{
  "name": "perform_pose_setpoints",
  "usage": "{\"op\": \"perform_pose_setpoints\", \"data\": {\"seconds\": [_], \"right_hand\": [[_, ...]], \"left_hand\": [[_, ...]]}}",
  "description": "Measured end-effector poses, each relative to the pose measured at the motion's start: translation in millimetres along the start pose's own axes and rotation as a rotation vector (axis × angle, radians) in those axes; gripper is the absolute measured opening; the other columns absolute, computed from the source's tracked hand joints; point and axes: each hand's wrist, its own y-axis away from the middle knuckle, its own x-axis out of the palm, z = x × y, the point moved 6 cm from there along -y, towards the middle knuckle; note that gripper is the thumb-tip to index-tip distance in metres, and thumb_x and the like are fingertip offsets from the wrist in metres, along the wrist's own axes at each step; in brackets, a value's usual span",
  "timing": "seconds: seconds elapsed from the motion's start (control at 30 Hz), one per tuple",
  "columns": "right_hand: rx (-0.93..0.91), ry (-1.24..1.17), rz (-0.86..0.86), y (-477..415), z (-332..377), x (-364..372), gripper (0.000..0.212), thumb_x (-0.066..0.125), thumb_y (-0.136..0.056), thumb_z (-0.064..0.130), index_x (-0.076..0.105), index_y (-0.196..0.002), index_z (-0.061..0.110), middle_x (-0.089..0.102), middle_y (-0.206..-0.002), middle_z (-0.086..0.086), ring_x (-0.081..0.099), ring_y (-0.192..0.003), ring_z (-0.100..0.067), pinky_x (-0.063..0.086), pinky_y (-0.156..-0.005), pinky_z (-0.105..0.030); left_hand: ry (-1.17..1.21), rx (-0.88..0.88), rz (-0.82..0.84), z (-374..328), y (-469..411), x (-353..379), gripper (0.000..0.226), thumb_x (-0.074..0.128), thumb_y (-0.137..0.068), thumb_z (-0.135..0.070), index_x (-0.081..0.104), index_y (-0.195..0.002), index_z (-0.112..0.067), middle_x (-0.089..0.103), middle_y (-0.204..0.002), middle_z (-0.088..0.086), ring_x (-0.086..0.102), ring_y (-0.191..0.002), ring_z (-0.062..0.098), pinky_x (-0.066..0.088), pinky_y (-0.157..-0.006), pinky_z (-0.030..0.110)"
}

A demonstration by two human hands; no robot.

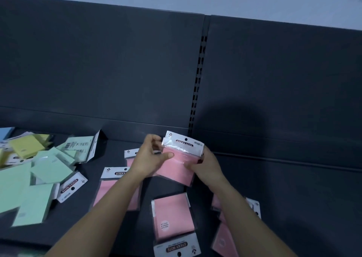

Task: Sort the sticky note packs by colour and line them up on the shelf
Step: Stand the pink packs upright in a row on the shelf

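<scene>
Head view shows a pink sticky note pack in a clear sleeve with a white header card (181,158) held above the dark grey metal shelf (274,178), pinched between the left hand (150,158) and right hand (205,168). Other pink packs (172,217) lie loose below (green packs (29,188) heaped left). Pink sorting seems underway; next, setting it down squarely in line.

Shelf (274,178): dark grey, matt, smooth, looks like painted metal. Pink pack (180,164): glossy clear plastic wrap, white card header. Green packs (29,188): matt paper.
</scene>
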Motion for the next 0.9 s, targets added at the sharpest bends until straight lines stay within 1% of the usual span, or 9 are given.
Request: {"op": "perform_pose_setpoints", "data": {"seconds": [0.1,0.17,0.2,0.37,0.47,0.53,0.67,0.8,0.9], "right_hand": [[0.000,-0.009,-0.037,1.3,-3.0,-0.6,0.052,0.068,-0.077,-0.008,0.057,-0.117,0.024,0.064,-0.103,0.012,0.060,-0.090,0.001,0.048,-0.071,-0.007],[-0.012,0.002,-0.031,0.4,-3.6,-1.0,0.051,0.067,-0.078,-0.007,0.056,-0.115,0.027,0.064,-0.104,0.013,0.059,-0.091,0.003,0.047,-0.071,-0.006],[-0.016,0.009,-0.024,0.2,-4.0,-1.1,0.051,0.067,-0.079,-0.007,0.056,-0.114,0.029,0.064,-0.104,0.014,0.059,-0.091,0.004,0.046,-0.069,-0.005],[-0.006,0.017,-0.014,-0.4,-3.0,-4.5,0.053,0.065,-0.079,-0.009,0.057,-0.119,0.025,0.065,-0.106,0.011,0.058,-0.090,0.007,0.045,-0.067,-0.003],[-0.012,0.016,0.008,0.8,1.1,-5.2,0.055,0.063,-0.078,-0.012,0.058,-0.121,0.022,0.065,-0.103,0.012,0.058,-0.085,0.008,0.045,-0.065,-0.003],[-0.021,0.032,0.026,0.4,2.9,-4.4,0.055,0.063,-0.078,-0.013,0.058,-0.120,0.023,0.065,-0.101,0.015,0.058,-0.081,0.010,0.045,-0.066,-0.004],[-0.046,0.052,0.067,-0.5,5.7,1.1,0.053,0.067,-0.078,-0.008,0.058,-0.110,0.033,0.065,-0.102,0.017,0.059,-0.086,0.009,0.045,-0.068,-0.004],[-0.073,0.062,0.097,-1.6,9.6,10.3,0.055,0.066,-0.079,-0.009,0.055,-0.111,0.035,0.063,-0.103,0.018,0.057,-0.089,0.011,0.043,-0.069,-0.002],[-0.098,0.067,0.084,-2.5,10.5,14.1,0.055,0.065,-0.079,-0.010,0.056,-0.112,0.032,0.063,-0.103,0.019,0.058,-0.085,0.016,0.043,-0.070,-0.002]], "left_hand": [[-0.491,-0.166,-0.181,20.0,-10.2,-42.2,0.043,0.067,-0.083,-0.034,0.053,-0.122,-0.022,0.054,-0.119,0.004,0.051,-0.116,0.023,0.040,-0.098,0.037],[-0.894,-0.353,-0.177,36.0,-11.0,-66.6,0.051,0.063,-0.081,-0.044,0.051,-0.125,-0.022,0.046,-0.129,0.010,0.040,-0.125,0.030,0.035,-0.101,0.042],[-0.975,-0.405,-0.152,41.7,-11.7,-72.5,0.054,0.064,-0.078,-0.049,0.053,-0.123,-0.021,0.047,-0.128,0.010,0.040,-0.125,0.031,0.036,-0.100,0.042],[-0.878,-0.487,-0.051,51.2,-24.5,-77.4,0.038,0.073,-0.066,-0.052,0.064,-0.081,-0.018,0.067,-0.087,0.002,0.063,-0.093,0.026,0.048,-0.081,0.032],[-0.960,-0.477,-0.043,54.0,-30.5,-77.1,0.037,0.067,-0.062,-0.052,0.069,-0.082,-0.020,0.065,-0.097,0.008,0.058,-0.102,0.029,0.051,-0.085,0.035],[-0.893,-0.384,-0.080,45.7,-27.7,-76.0,0.019,0.067,-0.073,-0.039,0.064,-0.071,-0.021,0.066,-0.091,0.008,0.059,-0.096,0.030,0.050,-0.079,0.033],[-0.512,-0.158,-0.262,24.7,-23.0,-75.4,0.018,0.061,-0.085,-0.014,0.054,-0.069,-0.018,0.064,-0.077,0.003,0.057,-0.075,0.023,0.040,-0.063,0.029],[0.103,-0.073,-0.111,-2.2,-22.8,-52.1,0.022,0.062,-0.087,0.000,0.054,-0.071,-0.012,0.058,-0.061,0.001,0.050,-0.053,0.014,0.041,-0.051,0.024],[0.265,-0.040,0.052,-20.4,-18.2,-34.1,0.022,0.056,-0.090,0.003,0.054,-0.074,-0.011,0.060,-0.056,-0.004,0.051,-0.047,0.007,0.043,-0.047,0.019]]}}
